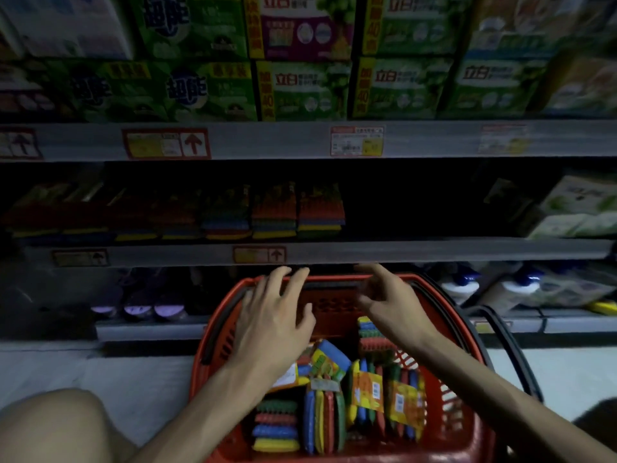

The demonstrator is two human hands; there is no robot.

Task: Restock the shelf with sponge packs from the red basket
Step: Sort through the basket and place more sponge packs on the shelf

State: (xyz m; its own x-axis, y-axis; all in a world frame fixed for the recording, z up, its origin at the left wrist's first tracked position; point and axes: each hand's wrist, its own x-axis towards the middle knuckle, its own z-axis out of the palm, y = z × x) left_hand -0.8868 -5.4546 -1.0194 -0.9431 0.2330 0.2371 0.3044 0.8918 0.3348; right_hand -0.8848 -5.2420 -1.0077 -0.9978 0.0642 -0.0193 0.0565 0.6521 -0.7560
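Observation:
A red basket (pixel 447 392) stands on the floor in front of me, holding several multicoloured sponge packs (pixel 334 396). My left hand (pixel 273 319) hovers over the basket's far left side, fingers spread, holding nothing. My right hand (pixel 390 302) hovers over the far right side, fingers apart and empty. On the middle shelf (pixel 400 250) a row of the same sponge packs (pixel 273 212) stands on the left half; the shelf's dark middle stretch to their right looks bare.
Green and white detergent boxes (pixel 300 88) fill the upper shelf. White bottles (pixel 507 289) and purple-lidded items (pixel 150 309) sit on the bottom shelf behind the basket. Pale boxes (pixel 581 208) occupy the middle shelf's right end. My bare knee (pixel 56 426) is at lower left.

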